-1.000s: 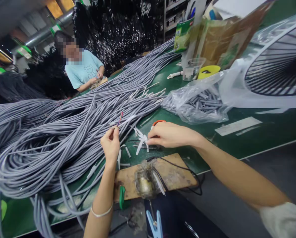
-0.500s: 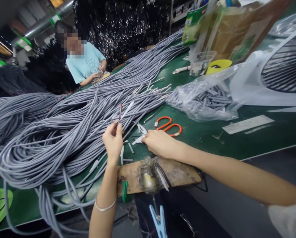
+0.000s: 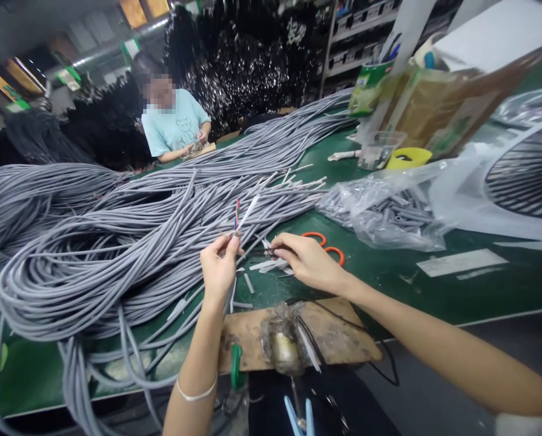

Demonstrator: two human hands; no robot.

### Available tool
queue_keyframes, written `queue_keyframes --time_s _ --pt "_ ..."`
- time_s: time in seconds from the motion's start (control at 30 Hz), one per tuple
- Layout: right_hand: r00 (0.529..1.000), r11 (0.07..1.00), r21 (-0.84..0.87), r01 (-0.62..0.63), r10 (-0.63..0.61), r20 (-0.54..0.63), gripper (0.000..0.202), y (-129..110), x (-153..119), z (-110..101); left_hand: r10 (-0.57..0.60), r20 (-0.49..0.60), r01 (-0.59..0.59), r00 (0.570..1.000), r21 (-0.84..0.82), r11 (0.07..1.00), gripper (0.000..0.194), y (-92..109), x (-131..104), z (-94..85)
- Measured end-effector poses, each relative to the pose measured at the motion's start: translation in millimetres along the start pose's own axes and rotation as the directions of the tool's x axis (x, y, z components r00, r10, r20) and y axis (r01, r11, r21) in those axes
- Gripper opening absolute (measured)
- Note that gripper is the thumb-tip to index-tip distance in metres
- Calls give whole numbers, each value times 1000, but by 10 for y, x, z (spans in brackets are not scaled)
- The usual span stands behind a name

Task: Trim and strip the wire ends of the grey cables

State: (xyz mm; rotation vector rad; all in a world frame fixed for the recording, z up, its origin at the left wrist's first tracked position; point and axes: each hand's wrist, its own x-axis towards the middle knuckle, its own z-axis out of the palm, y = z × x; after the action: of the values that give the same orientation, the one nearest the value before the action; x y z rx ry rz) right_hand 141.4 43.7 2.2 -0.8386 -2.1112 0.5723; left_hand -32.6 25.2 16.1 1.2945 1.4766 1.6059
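Observation:
My left hand [image 3: 220, 263] is closed in a pinch on the end of a grey cable. Coloured wires [image 3: 237, 215] and a white strip [image 3: 249, 215] stick up above its fingertips. To the right, my right hand [image 3: 304, 257] has its thumb and fingers together above white scraps [image 3: 268, 265]; what it pinches, if anything, is too small to make out. Orange-handled scissors [image 3: 335, 253] lie just behind the right hand, partly hidden by it. Below both hands a wooden board [image 3: 334, 333] carries a wrapped metal fixture [image 3: 283, 348].
A big heap of grey cables [image 3: 93, 248] covers the left and centre of the green table [image 3: 370, 297]. Grey tube pieces fill a plastic bag [image 3: 389, 212] at the right, near a fan [image 3: 529, 175]. A person [image 3: 175, 124] sits across the table.
The whole view has shifted, so things appear lower and further right. My right hand has lifted slightly off the white scraps, and its fingers are bent differently. My left hand keeps its pinch.

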Motion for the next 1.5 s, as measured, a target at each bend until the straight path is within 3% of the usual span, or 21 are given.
queue_keyframes --time_s 0.13,0.33,0.53,0.73,0.93,1.2,1.33,1.5 --pt "973 982 -185 45 -85 -212 22 -18 -16 20 -33 107 41 994 -73 996 28 59 -65 47" --pt "967 834 -548 -62 -85 -239 40 -77 -55 -18 13 55 -17 998 69 997 22 94 -198 162" --pt "962 813 -579 -64 -104 -252 46 -65 -54 5 -73 178 82 981 -42 996 26 159 -199 154" --pt "931 815 -579 -7 -206 -302 44 -46 -51 6 -143 338 190 930 -109 976 33 174 -206 138" --pt "914 744 -666 49 -302 -271 41 -50 -60 -13 -178 425 268 887 -162 950 34 121 -213 112" --pt "911 792 -604 85 -307 -274 40 -55 -63 -33 -298 508 488 808 -293 822 38 215 -177 115" --pt "910 840 -532 102 -295 -291 36 -47 -63 -45 -333 541 541 773 -288 790 38 240 -170 128" --pt "903 960 -253 118 -210 -374 31 -52 -59 -60 -287 483 458 828 -286 841 36 220 -214 161"
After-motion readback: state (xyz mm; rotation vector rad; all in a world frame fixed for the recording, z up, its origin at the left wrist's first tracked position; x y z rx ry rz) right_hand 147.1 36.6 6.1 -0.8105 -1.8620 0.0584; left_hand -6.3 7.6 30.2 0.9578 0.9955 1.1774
